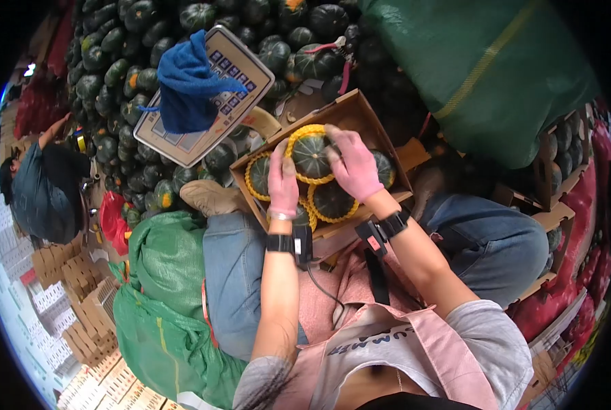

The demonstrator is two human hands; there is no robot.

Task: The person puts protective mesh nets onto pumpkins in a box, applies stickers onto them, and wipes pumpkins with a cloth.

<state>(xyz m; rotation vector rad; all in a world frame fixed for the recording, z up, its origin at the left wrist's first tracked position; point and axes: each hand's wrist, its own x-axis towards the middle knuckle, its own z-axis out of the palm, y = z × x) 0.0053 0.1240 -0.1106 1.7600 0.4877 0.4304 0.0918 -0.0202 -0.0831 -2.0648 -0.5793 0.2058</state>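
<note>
A dark green pumpkin with a yellow braided ring around it is between my hands, over an open cardboard box. My left hand, in a pink glove with dirty fingertips, rests against its left side. My right hand, gloved the same way, has its fingers on the upper right side. Below it in the box lies another pumpkin with a yellow ring. A ringed pumpkin sits at the box's left side, and one more is partly hidden behind my right hand.
A scale with a blue cloth on it stands at the upper left, before a large pumpkin pile. A green sack fills the upper right. Green bags lie at the left. A person is at the far left.
</note>
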